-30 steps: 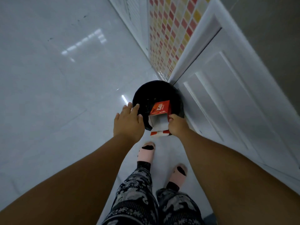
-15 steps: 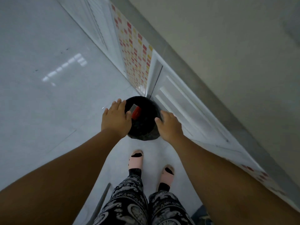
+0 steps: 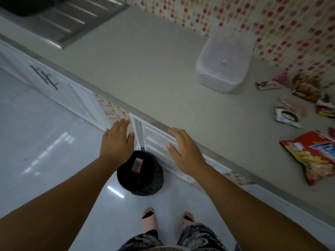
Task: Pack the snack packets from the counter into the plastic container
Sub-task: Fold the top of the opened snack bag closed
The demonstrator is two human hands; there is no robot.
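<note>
Snack packets (image 3: 308,105) lie scattered at the right end of the bench (image 3: 145,66), a large red one (image 3: 311,156) nearest the front edge and smaller ones just beyond it, all outside the plastic container (image 3: 223,64), which stands near the tiled wall (image 3: 272,24) with its pale lid on. Half a second ago both hands were down on the rim of the black bin (image 3: 145,182) and only floor and cupboard showed; now the view has swung up to take in the bench top, and the hands have lifted off the bin. Left hand (image 3: 117,142) hovers in front of the cupboard doors (image 3: 157,142), fingers straight and close together, holding nothing. Right hand (image 3: 183,151) hovers beside it with fingers spread apart, also holding nothing. Below them the bin stands on the white floor (image 3: 45,133) against the cupboard, a red and white box (image 3: 137,164) inside it. A steel sink drainer (image 3: 68,20) occupies the far left end of the bench, well apart from the container.
</note>
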